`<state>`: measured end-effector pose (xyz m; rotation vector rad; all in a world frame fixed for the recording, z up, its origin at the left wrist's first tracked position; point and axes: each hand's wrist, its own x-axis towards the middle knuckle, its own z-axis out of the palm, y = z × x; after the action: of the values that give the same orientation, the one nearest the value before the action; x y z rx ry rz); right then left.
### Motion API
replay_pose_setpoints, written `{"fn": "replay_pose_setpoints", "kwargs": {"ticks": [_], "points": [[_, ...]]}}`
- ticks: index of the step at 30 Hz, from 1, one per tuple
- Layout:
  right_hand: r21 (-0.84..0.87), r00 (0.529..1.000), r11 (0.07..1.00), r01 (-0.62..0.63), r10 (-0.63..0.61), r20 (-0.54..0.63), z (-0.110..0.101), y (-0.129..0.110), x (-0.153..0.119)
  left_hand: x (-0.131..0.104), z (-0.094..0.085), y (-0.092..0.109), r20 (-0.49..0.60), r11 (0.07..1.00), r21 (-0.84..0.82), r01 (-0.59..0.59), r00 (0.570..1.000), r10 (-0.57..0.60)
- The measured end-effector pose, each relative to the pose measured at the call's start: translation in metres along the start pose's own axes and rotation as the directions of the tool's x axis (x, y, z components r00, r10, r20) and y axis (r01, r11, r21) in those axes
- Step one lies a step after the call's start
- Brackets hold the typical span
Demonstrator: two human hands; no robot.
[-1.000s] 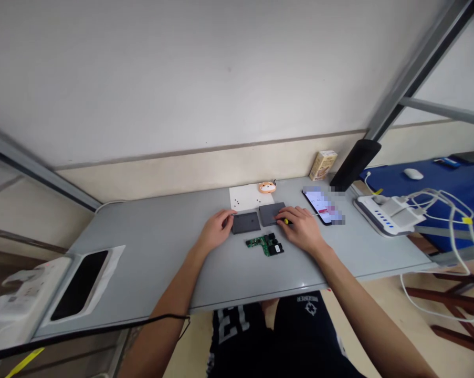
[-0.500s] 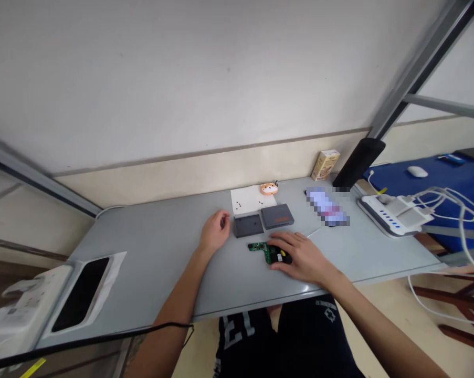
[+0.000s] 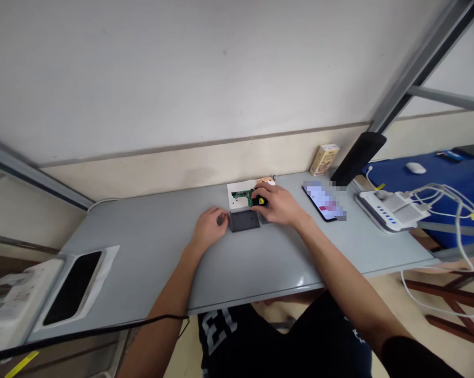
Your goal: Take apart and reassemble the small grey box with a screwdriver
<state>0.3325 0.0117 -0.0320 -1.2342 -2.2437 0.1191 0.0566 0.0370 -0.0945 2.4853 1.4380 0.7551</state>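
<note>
My right hand [image 3: 275, 203] grips a green circuit board [image 3: 242, 194] by its black right end, which has a yellow spot. The board is over the white paper [image 3: 232, 187], and its narrow green part points left. Small dark screws [image 3: 234, 200] lie on the paper, partly hidden by the board. Below the paper rests a shallow dark grey case half [image 3: 244, 221]. A second grey case part [image 3: 265, 218] shows only partly under my right hand. Beside the case half's left edge, my left hand [image 3: 210, 226] rests with curled fingers; what is inside them, if anything, is unclear.
An orange-and-white trinket [image 3: 266, 180] sits behind my right hand. To the right are a lit phone [image 3: 324, 202], a small carton [image 3: 324, 159], a black cylinder [image 3: 359, 158] and a power strip [image 3: 392, 210] with cables. Another phone [image 3: 74, 287] lies at the left.
My right hand has lifted the circuit board off the desk and carried it away from me, over the white paper. My left hand stays beside the case half. The view has shifted slightly.
</note>
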Motion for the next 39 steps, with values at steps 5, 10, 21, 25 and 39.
{"fn": "replay_pose_setpoints", "kwargs": {"ticks": [5,10,21,25,39], "points": [[0.032,0.998,0.999,0.026,-0.027,0.059,0.024,0.002,-0.014,-0.001,-0.002,0.002,0.01,1.0,0.0,0.007,1.0,-0.007],[0.037,0.995,0.999,0.028,-0.031,0.096,0.027,-0.001,-0.02,-0.001,-0.004,0.005,0.004,1.0,0.017,0.016,1.0,-0.016],[0.076,0.99,0.996,0.046,-0.056,0.128,0.03,-0.002,-0.018,-0.001,0.0,0.008,0.003,1.0,0.004,-0.003,1.0,0.003],[0.078,0.988,0.996,0.051,-0.061,0.138,0.033,0.002,-0.019,-0.001,0.0,0.008,0.001,1.0,0.004,-0.016,1.0,0.016],[0.008,0.988,0.993,-0.12,0.118,0.104,0.021,0.016,-0.023,0.0,-0.007,0.008,-0.009,1.0,0.014,-0.015,1.0,0.015]]}}
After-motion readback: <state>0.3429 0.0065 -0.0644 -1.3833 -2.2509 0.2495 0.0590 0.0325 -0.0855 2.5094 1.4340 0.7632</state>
